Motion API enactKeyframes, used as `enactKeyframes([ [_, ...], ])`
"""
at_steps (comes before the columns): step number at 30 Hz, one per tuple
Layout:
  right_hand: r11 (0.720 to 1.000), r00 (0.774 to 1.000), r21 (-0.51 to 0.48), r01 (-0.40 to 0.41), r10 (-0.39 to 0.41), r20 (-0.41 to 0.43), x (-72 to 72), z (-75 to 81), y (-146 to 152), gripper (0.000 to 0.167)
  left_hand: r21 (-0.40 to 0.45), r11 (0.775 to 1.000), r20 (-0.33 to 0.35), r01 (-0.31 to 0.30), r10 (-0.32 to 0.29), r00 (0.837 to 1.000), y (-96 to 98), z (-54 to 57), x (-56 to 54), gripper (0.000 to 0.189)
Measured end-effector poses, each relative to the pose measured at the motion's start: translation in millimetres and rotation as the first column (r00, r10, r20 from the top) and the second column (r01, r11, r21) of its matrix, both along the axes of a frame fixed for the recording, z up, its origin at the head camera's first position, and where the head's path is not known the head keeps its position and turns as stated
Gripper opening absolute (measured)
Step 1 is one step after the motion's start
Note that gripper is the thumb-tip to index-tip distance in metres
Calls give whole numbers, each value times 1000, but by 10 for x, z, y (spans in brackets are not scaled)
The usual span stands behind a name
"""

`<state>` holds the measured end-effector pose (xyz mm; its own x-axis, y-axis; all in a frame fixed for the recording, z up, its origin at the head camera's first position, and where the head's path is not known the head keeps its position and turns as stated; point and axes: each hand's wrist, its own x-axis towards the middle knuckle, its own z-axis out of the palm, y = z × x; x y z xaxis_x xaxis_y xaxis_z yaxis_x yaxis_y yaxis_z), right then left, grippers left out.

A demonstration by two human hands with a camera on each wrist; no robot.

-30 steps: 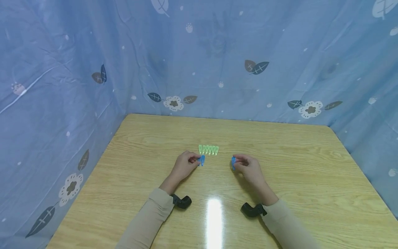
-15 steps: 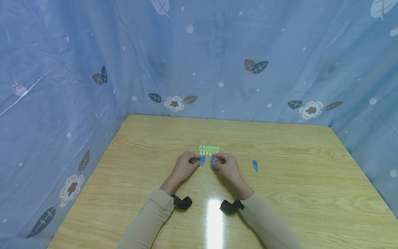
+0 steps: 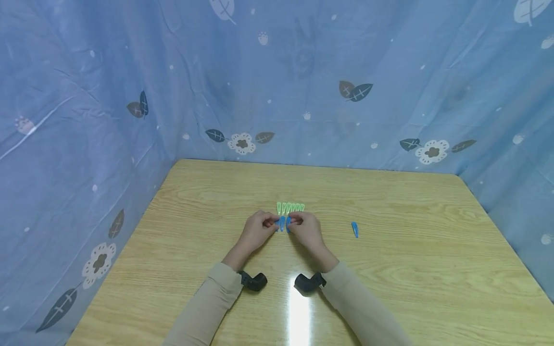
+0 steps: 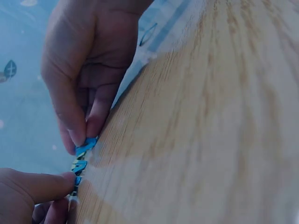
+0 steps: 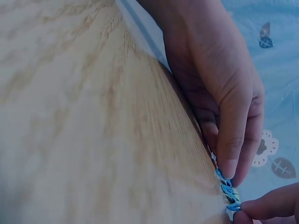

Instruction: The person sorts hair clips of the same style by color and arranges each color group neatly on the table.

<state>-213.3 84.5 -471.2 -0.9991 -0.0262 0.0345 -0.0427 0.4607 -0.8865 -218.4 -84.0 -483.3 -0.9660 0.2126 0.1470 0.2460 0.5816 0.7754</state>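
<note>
In the head view, my left hand (image 3: 256, 231) pinches a blue snap hair clip (image 3: 277, 224) that its fingertips partly hide. Beside it lies a second blue hair clip (image 3: 282, 223), free of both hands. My right hand (image 3: 307, 230) pinches a third blue hair clip (image 3: 288, 224) by thumb and fingers, just right of the second. Directly behind them runs a row of several green hair clips (image 3: 289, 208). The left wrist view shows the right hand's blue clip (image 4: 86, 146) at the table surface, with the left thumb (image 4: 56, 185) against the nearest blue clip.
Another blue hair clip (image 3: 355, 229) lies alone on the wooden table (image 3: 415, 250), right of the right hand. A black camera mount (image 3: 255, 281) sits on the left wrist and another (image 3: 309, 282) on the right. A blue patterned curtain (image 3: 303, 86) surrounds the table's back and sides.
My right hand has moved left with its blue hair clip, up to the two blue clips by the left hand. The lone blue clip at the right came into view. My left hand stayed in place.
</note>
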Motion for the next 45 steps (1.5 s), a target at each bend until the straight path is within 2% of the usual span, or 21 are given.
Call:
enactKeyframes([
  [10, 991, 999, 124, 46, -44, -14, -26, 35, -67, 25, 15, 1000, -4, -9, 9, 1000, -5, -20, -5, 18],
  [23, 986, 997, 150, 68, -62, -39, 2, 103, -40, 23, 22, 1000, -22, -5, 5, 1000, 1, -29, -16, 18],
  [28, 993, 997, 101, 61, -56, -54, 27, 152, 111, 23, 16, 1000, -17, -3, 4, 1000, 6, -17, -12, 18],
  [36, 999, 999, -37, -34, 33, -34, 65, 161, 516, 35, 8, 1000, -9, 10, -10, 1000, -3, -13, -5, 18],
  [45, 990, 993, -80, -117, 114, -41, 139, 153, 889, 42, 13, 1000, -15, 6, -6, 1000, -1, -15, 5, 18],
])
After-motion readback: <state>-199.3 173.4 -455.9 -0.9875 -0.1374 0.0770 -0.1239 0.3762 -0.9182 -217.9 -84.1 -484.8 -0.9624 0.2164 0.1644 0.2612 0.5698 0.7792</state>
